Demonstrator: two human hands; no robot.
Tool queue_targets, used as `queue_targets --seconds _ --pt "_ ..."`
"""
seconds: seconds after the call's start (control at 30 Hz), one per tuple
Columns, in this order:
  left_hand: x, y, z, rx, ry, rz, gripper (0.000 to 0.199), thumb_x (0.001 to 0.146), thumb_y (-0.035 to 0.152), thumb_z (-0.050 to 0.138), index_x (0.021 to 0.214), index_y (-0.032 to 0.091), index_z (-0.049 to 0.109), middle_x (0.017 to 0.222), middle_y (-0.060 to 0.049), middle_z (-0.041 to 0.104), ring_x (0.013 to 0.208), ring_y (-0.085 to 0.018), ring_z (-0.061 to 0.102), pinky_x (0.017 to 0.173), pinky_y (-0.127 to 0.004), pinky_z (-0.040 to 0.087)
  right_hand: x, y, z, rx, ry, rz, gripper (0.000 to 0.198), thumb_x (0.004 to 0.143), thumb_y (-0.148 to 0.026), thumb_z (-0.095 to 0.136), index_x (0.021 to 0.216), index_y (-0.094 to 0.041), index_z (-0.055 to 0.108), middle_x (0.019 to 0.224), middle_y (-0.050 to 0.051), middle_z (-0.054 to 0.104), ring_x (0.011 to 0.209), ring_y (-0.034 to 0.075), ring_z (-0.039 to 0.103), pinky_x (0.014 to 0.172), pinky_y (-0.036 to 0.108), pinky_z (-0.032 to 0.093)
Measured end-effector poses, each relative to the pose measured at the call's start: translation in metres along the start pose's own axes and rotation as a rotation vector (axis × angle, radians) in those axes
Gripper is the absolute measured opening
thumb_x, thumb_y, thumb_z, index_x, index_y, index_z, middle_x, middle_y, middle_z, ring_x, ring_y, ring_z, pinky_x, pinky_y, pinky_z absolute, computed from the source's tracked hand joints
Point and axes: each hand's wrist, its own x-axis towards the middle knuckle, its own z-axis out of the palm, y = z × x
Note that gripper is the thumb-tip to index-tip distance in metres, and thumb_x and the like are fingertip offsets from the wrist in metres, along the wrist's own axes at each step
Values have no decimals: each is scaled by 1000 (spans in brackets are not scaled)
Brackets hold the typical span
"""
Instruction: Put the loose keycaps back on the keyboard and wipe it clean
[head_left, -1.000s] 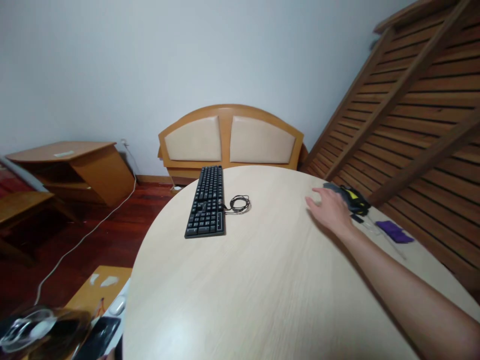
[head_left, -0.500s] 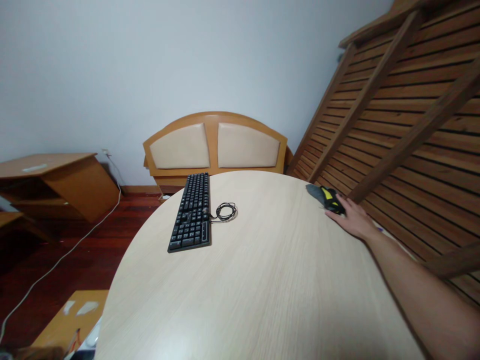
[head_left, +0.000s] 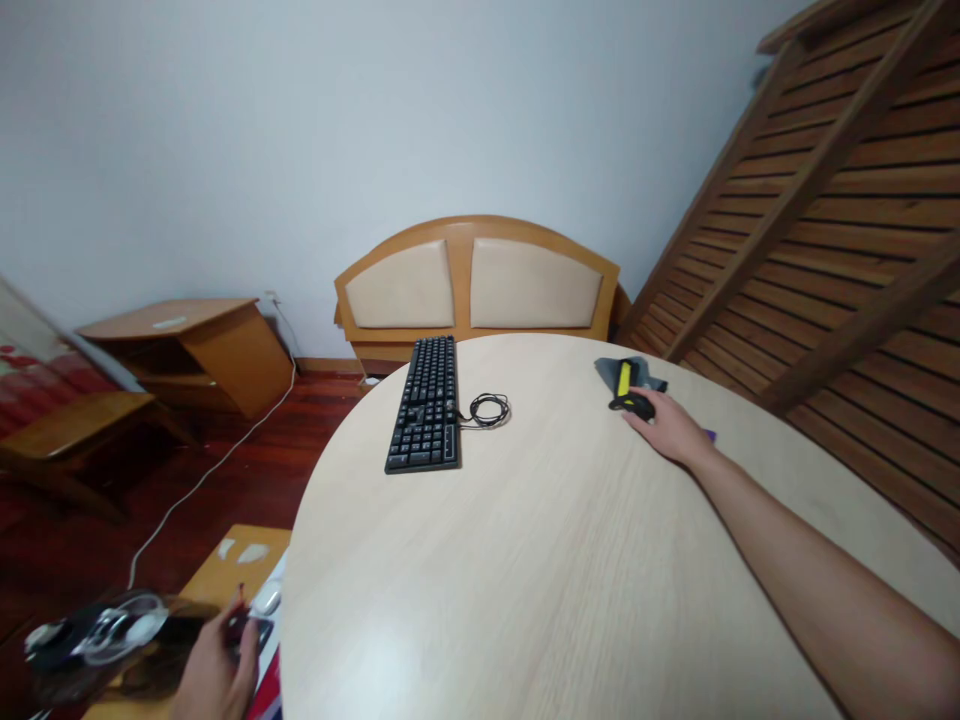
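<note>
My right hand is closed round the black end of a black-and-yellow object at the right of the round table; its exact kind is unclear. A grey cloth lies flat under and behind it. At the lower left, beside the table edge, my left hand has its fingers curled at a small dark item that I cannot make out. A white, rounded, mouse-like thing is just past those fingers.
A black keyboard with a coiled cable lies on the round table. A low wooden surface at lower left holds a clear bag of items. Wooden slats lean at right; a headboard stands behind.
My left hand has come into view at the lower left. My right hand has drawn the black-and-yellow object nearer and turned it; the grey cloth now shows more. The view has shifted left.
</note>
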Motion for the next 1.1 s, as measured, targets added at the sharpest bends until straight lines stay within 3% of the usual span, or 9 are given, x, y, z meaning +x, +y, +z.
queue_targets --seconds 0.1,0.17,0.23,0.33,0.4,0.5,0.67,0.87,1.1 --pt "46 64 -37 -216 131 104 54 88 55 42 122 14 50 109 -13 63 85 -28 67 69 -36 57 6 -44 20 57 -44 -76 56 87 -45 58 135 -15 56 129 17 63 118 31 59 101 45 46" --pt "76 113 -56 -283 162 289 60 88 56 50 131 14 46 123 -15 59 100 -28 66 85 -40 56 8 -77 33 77 -74 -99 54 89 -44 57 136 -17 55 131 16 62 119 31 58 102 46 45" --pt "99 161 -64 -277 81 455 70 88 57 55 140 13 39 136 -18 53 117 -31 59 102 -47 48 9 -109 44 85 -81 -109 52 90 -41 56 136 -17 55 133 17 61 121 32 56 104 47 44" --pt "113 225 -55 -246 -156 587 97 83 66 63 152 12 22 153 -23 36 130 -36 51 109 -48 42 11 -150 60 114 -102 -153 49 91 -38 56 135 -17 55 135 15 59 124 31 54 106 45 42" --pt "112 257 -40 -196 -254 636 113 77 72 66 154 7 16 158 -27 27 143 -40 34 116 -50 32 10 -172 69 137 -116 -181 48 91 -37 57 135 -18 55 135 14 59 124 30 54 107 44 41" --pt "105 289 -18 -117 -356 542 126 71 78 66 156 6 7 161 -31 15 146 -44 26 115 -54 29 8 -197 79 161 -124 -200 47 91 -34 58 135 -19 54 133 13 60 123 29 55 106 44 41" --pt "98 310 -4 -10 -394 403 136 61 85 65 158 13 3 164 -25 13 147 -44 24 115 -57 27 0 -224 86 164 -115 -184 43 90 -27 58 132 -19 55 131 13 61 120 27 56 103 41 43" --pt "101 314 -4 64 -290 366 128 64 79 65 158 14 8 164 -23 16 140 -48 33 107 -60 35 -11 -246 84 153 -128 -182 43 90 -26 59 132 -19 55 129 11 61 119 25 56 105 38 41" --pt "111 267 -24 151 -307 401 120 68 62 65 158 9 6 163 -23 19 139 -45 37 106 -56 39 -21 -271 86 120 -135 -68 43 94 -27 56 135 -17 53 134 15 57 123 29 52 106 41 39"
